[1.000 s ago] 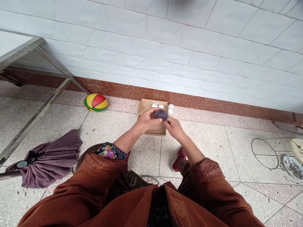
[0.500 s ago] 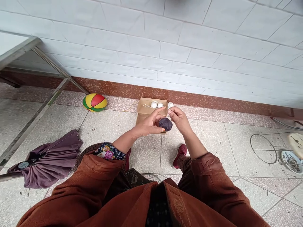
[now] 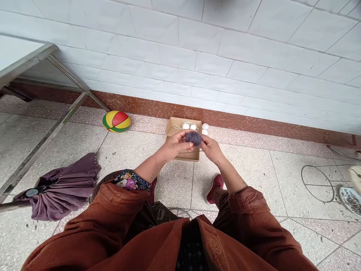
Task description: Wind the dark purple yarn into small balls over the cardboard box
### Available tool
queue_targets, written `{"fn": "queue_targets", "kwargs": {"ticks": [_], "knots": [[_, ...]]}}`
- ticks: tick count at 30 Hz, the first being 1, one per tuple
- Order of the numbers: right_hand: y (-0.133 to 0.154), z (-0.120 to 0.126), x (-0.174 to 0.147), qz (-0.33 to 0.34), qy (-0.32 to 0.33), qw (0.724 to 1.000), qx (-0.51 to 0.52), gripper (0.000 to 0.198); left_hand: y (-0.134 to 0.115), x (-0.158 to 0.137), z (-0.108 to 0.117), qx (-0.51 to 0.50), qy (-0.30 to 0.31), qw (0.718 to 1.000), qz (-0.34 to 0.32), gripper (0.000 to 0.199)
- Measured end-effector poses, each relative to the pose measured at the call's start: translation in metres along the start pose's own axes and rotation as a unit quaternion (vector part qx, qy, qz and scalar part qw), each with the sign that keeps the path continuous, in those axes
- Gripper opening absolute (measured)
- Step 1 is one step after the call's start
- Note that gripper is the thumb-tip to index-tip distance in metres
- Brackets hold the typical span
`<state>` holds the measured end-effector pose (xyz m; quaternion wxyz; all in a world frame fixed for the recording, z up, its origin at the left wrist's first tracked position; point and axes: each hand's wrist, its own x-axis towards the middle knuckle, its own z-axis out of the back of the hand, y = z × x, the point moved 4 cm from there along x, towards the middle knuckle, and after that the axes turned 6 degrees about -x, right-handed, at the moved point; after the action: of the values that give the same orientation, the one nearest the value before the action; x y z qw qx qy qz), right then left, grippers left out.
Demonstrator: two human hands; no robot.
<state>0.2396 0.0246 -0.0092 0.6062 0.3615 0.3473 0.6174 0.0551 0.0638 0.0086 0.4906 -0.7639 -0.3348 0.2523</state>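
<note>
A dark purple ball of yarn (image 3: 193, 139) is held between the fingers and thumb of my left hand (image 3: 173, 146). My right hand (image 3: 211, 148) is at the ball's right side, thumb and fingers pinched on a thin dark yarn strand (image 3: 194, 151) that runs below the ball. Under my hands an open cardboard box (image 3: 183, 157) lies on the floor, partly hidden by them. Inside its far end sit two white yarn balls (image 3: 186, 125) with loose white ends. More white yarn balls (image 3: 205, 128) rest on the floor just right of the box.
At left, a striped ball (image 3: 116, 121) lies near a metal-legged table (image 3: 26, 62), with a folded purple umbrella (image 3: 64, 186) in front. At right stand a wire ring frame (image 3: 317, 184) and a dish of dark bits (image 3: 349, 199). A tiled wall (image 3: 169, 56) rises behind the box.
The ball of yarn has risen slightly, turned in my left hand. My right hand has come down beside it, and a strand now shows stretched below the ball.
</note>
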Motion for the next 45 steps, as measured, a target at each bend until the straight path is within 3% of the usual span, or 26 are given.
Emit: {"fn": "queue_targets", "kwargs": {"ticks": [5, 7, 11, 14, 17, 19, 25, 31, 35, 41, 45], "knots": [[0.026, -0.004, -0.011, 0.113, 0.067, 0.991, -0.02, 0.03, 0.003, 0.01, 0.024, 0.16, -0.146, 0.973, -0.083, 0.053], [0.035, 0.0, -0.014, 0.143, 0.06, 0.988, -0.013, 0.031, 0.005, 0.009, 0.025, 0.223, -0.151, 0.959, -0.094, 0.052], [0.037, 0.017, -0.012, 0.131, -0.034, 0.991, -0.01, 0.036, 0.013, 0.0, 0.006, 0.254, -0.045, 0.964, -0.059, 0.051], [0.029, 0.023, -0.007, 0.099, -0.085, 0.991, -0.009, 0.04, 0.013, -0.006, -0.011, 0.189, 0.039, 0.98, -0.047, 0.071], [0.021, 0.021, -0.004, 0.07, -0.096, 0.993, 0.009, 0.044, 0.009, -0.007, -0.02, 0.11, 0.072, 0.99, -0.043, 0.09], [0.015, 0.018, -0.002, 0.042, -0.089, 0.995, 0.033, 0.048, 0.008, -0.007, -0.021, 0.084, 0.073, 0.993, -0.04, 0.082], [0.003, 0.008, -0.001, -0.018, -0.037, 0.994, 0.106, 0.047, 0.012, -0.007, -0.015, 0.01, 0.043, 0.999, -0.007, 0.06], [-0.004, -0.004, -0.001, -0.022, -0.02, 0.996, 0.082, 0.027, 0.013, -0.006, -0.016, -0.006, 0.018, 1.0, -0.005, 0.052], [0.001, -0.01, -0.005, 0.004, 0.0, 0.999, 0.032, 0.02, 0.005, -0.001, -0.006, 0.063, -0.041, 0.996, -0.043, 0.048], [0.023, -0.001, -0.018, 0.062, 0.069, 0.995, 0.034, 0.04, -0.003, 0.009, 0.015, 0.242, -0.156, 0.952, -0.102, 0.047], [0.028, 0.013, -0.017, 0.085, 0.025, 0.994, 0.069, 0.045, 0.001, 0.007, 0.01, 0.318, -0.155, 0.93, -0.102, 0.045]]}}
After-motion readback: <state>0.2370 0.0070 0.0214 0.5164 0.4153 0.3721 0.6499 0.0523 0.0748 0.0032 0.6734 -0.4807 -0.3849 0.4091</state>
